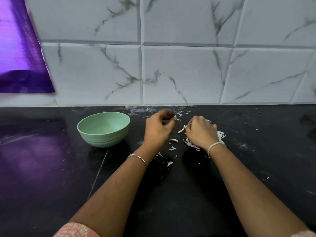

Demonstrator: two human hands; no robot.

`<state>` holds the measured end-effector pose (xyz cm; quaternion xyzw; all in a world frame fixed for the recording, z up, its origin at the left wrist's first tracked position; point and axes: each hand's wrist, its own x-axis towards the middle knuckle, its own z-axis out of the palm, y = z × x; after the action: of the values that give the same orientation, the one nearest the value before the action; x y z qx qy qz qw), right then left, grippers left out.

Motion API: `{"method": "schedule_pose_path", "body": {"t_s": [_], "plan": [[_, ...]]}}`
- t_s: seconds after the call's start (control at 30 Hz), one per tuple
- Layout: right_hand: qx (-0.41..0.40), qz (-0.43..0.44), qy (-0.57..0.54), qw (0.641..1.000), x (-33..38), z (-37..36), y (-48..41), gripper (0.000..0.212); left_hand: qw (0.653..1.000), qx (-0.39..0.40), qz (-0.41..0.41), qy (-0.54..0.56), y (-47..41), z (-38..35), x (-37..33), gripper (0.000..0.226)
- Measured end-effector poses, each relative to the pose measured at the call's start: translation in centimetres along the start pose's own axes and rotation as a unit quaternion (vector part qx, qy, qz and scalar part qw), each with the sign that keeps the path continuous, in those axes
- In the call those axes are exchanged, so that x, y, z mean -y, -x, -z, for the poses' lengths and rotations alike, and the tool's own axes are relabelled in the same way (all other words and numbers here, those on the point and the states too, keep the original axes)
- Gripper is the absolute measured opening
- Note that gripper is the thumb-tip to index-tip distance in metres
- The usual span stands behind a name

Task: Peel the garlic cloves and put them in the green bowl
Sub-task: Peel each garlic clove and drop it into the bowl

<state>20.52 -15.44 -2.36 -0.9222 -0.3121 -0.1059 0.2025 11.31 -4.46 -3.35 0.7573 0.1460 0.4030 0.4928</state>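
Note:
A pale green bowl (103,129) stands on the black counter, left of both hands, with a small pale bit low on its inner wall. My left hand (159,128) is curled just right of the bowl, its fingertips pinching a small garlic clove (177,119). My right hand (201,133) is curled too, holding a garlic piece with loose skin (182,129) at its left side. A loose clove (174,140) lies on the counter between the hands. Another pale piece (170,163) lies nearer me.
White garlic skins (221,135) are heaped under and behind my right hand, and flakes are scattered around it. The black counter (171,194) meets a marbled white tile wall (171,65) at the back. A shiny purple sheet (18,48) hangs at the upper left.

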Motion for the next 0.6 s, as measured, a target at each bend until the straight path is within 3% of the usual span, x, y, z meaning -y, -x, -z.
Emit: {"method": "schedule_pose_path", "body": {"t_s": [0.1, 0.2, 0.47, 0.6], "plan": [[0.015, -0.02, -0.001, 1.0, -1.9, 0.8, -0.5, 0.013, 0.985, 0.034, 0.088, 0.146, -0.1, 0.5, -0.7, 0.01], [0.044, -0.022, -0.027, 0.998, -3.0, 1.6, -0.7, 0.008, 0.962, 0.067, 0.153, 0.217, 0.2, 0.7, -0.7, 0.006], [0.029, -0.014, -0.064, 0.997, -3.3, 1.6, -0.6, 0.023, 0.923, 0.121, 0.226, 0.288, 0.4, 0.4, -0.7, 0.01], [0.01, -0.005, -0.096, 0.995, -3.5, 1.1, -1.1, 0.017, 0.919, 0.123, 0.221, 0.302, 0.4, 0.6, -0.8, 0.011]]}}
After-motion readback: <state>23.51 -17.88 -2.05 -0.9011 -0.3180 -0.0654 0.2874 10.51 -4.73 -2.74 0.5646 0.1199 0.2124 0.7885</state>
